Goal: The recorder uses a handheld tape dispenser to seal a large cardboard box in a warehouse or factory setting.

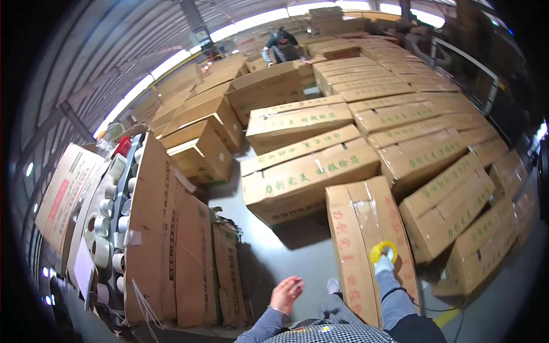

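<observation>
My right hand [384, 264], in a pale glove or cuff, grips a yellow ring that looks like a roll of tape [382, 250]. The roll is over the top of a long brown carton [360, 223] with red print and a clear strip near its far end. My left hand [287, 295] is bare and raised over the floor just left of that carton. Its fingers are loosely bent and partly apart, with nothing visible in them. Whether the tape touches the carton cannot be made out.
Closed cartons [309, 177] with green print stand ahead; more [452, 200] crowd the right. Open cartons [197, 151] are farther left. Flattened cardboard [186, 257] leans beside a rack of tape rolls [103, 228]. Another person [282, 48] bends over cartons at the back. A metal rail [469, 66] stands far right.
</observation>
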